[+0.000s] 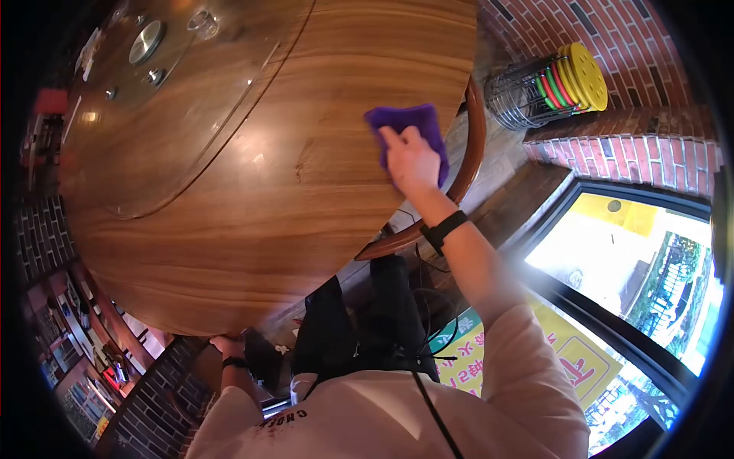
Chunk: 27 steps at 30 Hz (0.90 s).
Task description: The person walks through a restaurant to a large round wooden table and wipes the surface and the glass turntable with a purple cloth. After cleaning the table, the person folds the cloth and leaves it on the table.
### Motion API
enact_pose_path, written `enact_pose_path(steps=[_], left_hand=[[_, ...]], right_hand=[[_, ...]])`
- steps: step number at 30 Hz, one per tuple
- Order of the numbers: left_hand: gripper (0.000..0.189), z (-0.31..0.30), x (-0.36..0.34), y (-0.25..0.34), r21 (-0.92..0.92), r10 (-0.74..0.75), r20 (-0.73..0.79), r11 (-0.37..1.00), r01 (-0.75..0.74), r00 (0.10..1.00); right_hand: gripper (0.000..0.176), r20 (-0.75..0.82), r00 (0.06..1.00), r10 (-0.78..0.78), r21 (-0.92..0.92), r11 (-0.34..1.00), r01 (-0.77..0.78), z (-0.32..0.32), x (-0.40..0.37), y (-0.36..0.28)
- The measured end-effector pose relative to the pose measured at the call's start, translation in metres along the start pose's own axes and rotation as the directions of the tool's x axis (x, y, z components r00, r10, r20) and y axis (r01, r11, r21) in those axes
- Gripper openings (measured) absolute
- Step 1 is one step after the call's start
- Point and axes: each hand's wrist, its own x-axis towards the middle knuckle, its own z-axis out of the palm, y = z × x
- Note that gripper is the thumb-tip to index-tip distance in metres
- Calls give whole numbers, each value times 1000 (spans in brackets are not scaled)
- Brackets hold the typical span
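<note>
My right hand (414,162) presses a purple cloth (420,121) onto the round wooden table (329,145), close to the table's right edge. Its fingers are bent over the cloth, which spreads out around them. A dark smudge (303,160) marks the wood to the left of the cloth. My left hand (225,346) is low in the view, at the table's near edge, partly hidden there, so its fingers cannot be made out.
A glass turntable (191,115) on the table carries a small glass (203,24). A curved wooden chair (475,138) stands against the table's right side. Beyond it are stacked stools (569,80), a brick wall (657,157) and a bright window (596,245).
</note>
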Motion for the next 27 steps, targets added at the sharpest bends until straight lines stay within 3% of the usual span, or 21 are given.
enact_pose_path(steps=[3,6,9,11,13,15,18,20,21,22,27], left_hand=[[59,20,-21,-3,19,21,54,1000,-22,998],[68,36,-45,-4,102,161,18,982,-162,987],[44,16,-7,2,282,225,15,934,-220,974],[42,21,3,1,298,301,-95,918,-262,949],[40,13,10,4,286,272,-84,928,-238,959],[38,5,22,12,244,136,64,958,-147,989],[39,76,-107,-10,276,334,126,892,-357,934],[43,59,-78,-5,246,295,165,912,-329,941],[45,50,-59,-1,225,276,188,922,-315,943],[47,37,-46,5,181,166,230,961,-210,959],[47,30,-29,-7,134,254,98,955,-266,962]], right_hand=[[31,-131,982,139,-112,982,-154,-7,9,22],[32,98,977,188,-197,966,-166,3,-3,-23],[41,164,985,-57,-36,997,64,20,-46,-100],[46,250,939,-237,73,971,226,25,-73,-146],[47,168,924,-343,175,933,315,42,-88,-167],[41,169,930,-325,277,921,272,42,-82,-163],[26,210,951,-225,171,967,191,20,-52,-122],[13,122,992,-23,56,998,17,10,-15,-83],[15,136,986,92,-30,996,-89,7,5,-62],[18,47,992,117,-65,991,-114,9,20,-38],[25,-59,929,366,-190,909,-371,6,90,9]])
